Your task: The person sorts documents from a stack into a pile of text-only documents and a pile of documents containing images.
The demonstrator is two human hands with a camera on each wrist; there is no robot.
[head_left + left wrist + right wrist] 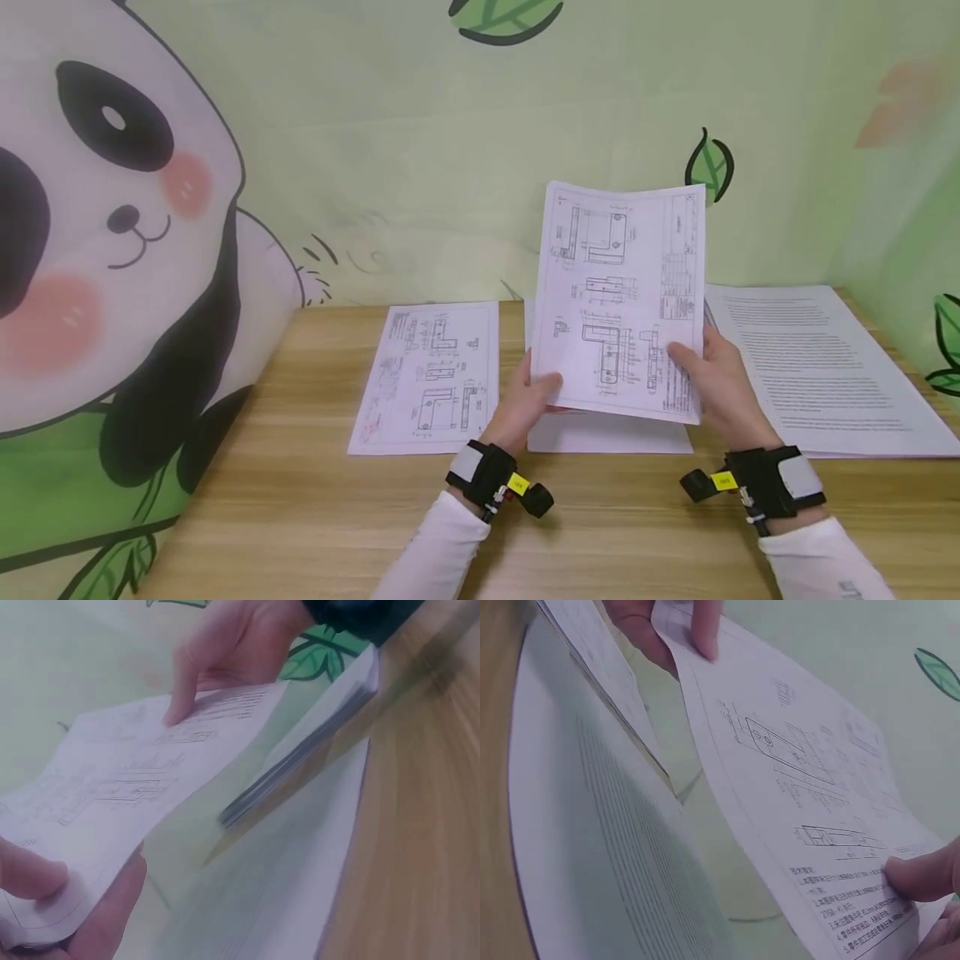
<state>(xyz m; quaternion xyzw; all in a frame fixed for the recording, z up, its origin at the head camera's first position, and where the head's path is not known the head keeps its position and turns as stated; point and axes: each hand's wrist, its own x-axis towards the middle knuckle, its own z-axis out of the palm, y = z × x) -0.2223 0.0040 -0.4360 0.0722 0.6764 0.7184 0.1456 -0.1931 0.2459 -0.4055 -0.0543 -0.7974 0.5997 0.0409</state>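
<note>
Raised off the table in the head view is a sheaf of paper (570, 333) whose top sheet carries a technical drawing. My left hand (521, 404) grips its lower left edge, thumb on the face and fingers behind. At the lower right edge my right hand (723, 387) pinches it the same way. The left wrist view shows the sheet (112, 772) curving between both hands. In the right wrist view the right thumb (922, 876) presses near printed lines of text on the drawing (780, 765).
Left of the held paper lies another drawing sheet (405, 375) on the wooden table (300, 517). A paper (607, 437) sits beneath the raised one, partly hidden. To the right is a stack of text pages (825, 375). Behind hangs a panda-printed cloth (375, 167).
</note>
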